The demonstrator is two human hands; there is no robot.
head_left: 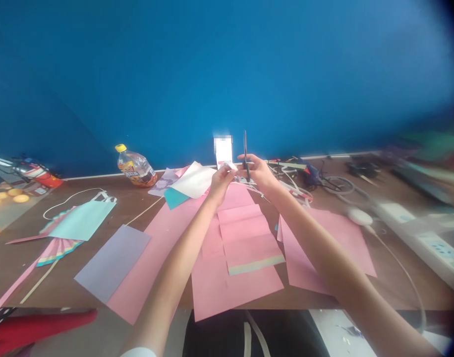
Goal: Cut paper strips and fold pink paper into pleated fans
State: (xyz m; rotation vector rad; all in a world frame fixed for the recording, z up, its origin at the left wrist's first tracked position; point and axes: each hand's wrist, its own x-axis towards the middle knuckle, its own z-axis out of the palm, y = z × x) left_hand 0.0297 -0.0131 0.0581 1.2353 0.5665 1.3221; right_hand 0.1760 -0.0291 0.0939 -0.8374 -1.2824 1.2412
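My left hand (220,182) is closed in a pinch on a small white piece (231,166), perhaps paper or tape. Beside it, my right hand (259,172) grips dark scissors (245,146) that point upward. Both hands are raised over the far side of the table. Below them lies a pink strip of paper (247,235) with faint crosswise creases and a yellow and blue-green band at its near end. It rests on larger pink sheets (234,297). A lavender sheet (113,263) lies to the left. Behind my left hand are white paper (197,179) and teal paper (175,198).
A bottle (136,166) with a yellow cap leans near the blue wall. On the left lie a light blue face mask (84,220) and a pleated pink paper fan (59,250). A bright white screen (223,150) stands at the back. Cables and a power strip (427,243) occupy the right.
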